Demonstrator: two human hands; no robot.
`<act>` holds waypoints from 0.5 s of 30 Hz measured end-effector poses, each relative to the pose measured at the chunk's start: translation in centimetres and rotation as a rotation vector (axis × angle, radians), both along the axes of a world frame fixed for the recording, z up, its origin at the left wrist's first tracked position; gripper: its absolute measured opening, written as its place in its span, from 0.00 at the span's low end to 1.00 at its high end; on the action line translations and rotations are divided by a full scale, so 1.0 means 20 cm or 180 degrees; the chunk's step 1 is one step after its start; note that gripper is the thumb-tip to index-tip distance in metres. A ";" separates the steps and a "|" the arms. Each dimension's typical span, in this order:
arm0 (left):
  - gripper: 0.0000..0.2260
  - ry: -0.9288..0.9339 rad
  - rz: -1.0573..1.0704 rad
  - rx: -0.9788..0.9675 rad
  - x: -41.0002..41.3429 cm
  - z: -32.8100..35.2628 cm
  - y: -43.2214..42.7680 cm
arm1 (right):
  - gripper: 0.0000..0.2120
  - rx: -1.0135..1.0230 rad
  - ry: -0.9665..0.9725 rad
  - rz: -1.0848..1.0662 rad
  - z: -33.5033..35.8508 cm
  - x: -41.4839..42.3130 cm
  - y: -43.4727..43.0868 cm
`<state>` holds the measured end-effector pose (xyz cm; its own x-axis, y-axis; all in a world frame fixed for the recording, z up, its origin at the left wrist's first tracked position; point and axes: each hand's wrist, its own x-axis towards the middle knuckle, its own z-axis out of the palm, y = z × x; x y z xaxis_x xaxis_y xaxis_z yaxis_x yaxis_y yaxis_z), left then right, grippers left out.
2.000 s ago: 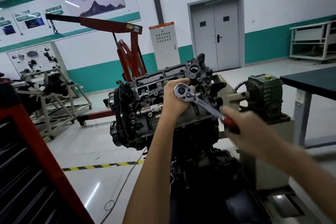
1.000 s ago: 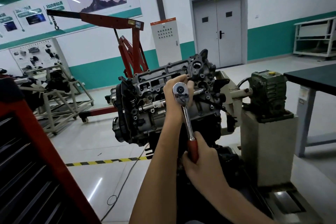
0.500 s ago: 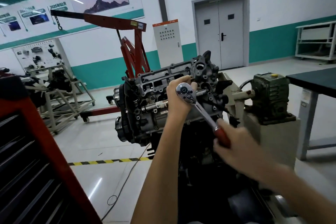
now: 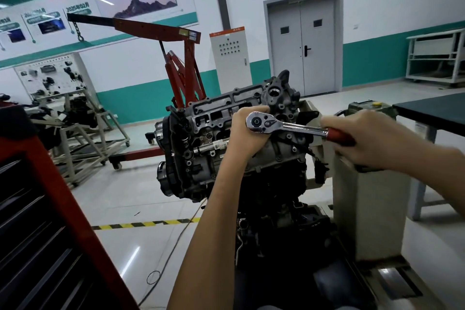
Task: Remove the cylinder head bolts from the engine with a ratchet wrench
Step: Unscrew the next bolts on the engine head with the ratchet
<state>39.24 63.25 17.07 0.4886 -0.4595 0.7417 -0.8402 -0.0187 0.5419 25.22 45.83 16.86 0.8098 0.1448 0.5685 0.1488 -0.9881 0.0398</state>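
A grey engine [image 4: 201, 158] hangs tilted on a stand, its cylinder head [image 4: 221, 113] facing me. The chrome ratchet wrench [image 4: 284, 126] has its round head against the cylinder head, and its handle points right, almost level. My left hand [image 4: 247, 133] curls around the extension behind the ratchet head. My right hand [image 4: 364, 141] grips the red handle [image 4: 338, 136]. The bolt and socket are hidden behind my left hand.
The stand's grey gearbox block [image 4: 370, 209] is right of the engine. A red tool cabinet [image 4: 50, 234] fills the lower left. A red engine crane [image 4: 181, 63] stands behind, and a dark table [image 4: 432, 111] at the right. A cable [image 4: 171, 246] lies on the floor.
The handle hung straight down a second ago, then swung up and to the right to near level, my right hand with it. My left hand stayed at the ratchet head.
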 end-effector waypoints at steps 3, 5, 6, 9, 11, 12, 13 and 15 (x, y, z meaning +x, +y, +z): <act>0.13 0.0219 0.0097 -0.0407 0.00 -0.04 -0.02 | 0.10 0.0406 0.0012 0.0066 -0.13 0.00 0.06; 0.18 0.0323 0.0179 -0.0557 0.00 -0.06 -0.04 | 0.11 0.1253 0.0070 0.0169 -0.29 -0.01 0.21; 0.20 0.0381 0.0211 -0.0568 0.00 -0.06 -0.05 | 0.10 0.1710 0.0005 0.0247 -0.37 0.00 0.30; 0.24 0.0457 0.0262 -0.0613 0.00 -0.05 -0.07 | 0.15 0.2994 -0.0076 0.0502 -0.51 0.04 0.60; 0.24 0.0421 0.0260 -0.0621 -0.01 -0.05 -0.08 | 0.17 0.3383 -0.0039 0.0659 -0.55 0.07 0.70; 0.24 0.0423 0.0265 -0.0621 0.00 -0.05 -0.07 | 0.16 0.3320 0.0025 0.0680 -0.54 0.07 0.68; 0.23 0.0425 0.0265 -0.0582 0.00 -0.05 -0.07 | 0.15 0.3079 0.0085 0.0647 -0.51 0.06 0.62; 0.21 0.0489 0.0212 -0.0372 0.01 -0.04 -0.04 | 0.15 0.2302 0.0253 0.0579 -0.42 0.02 0.43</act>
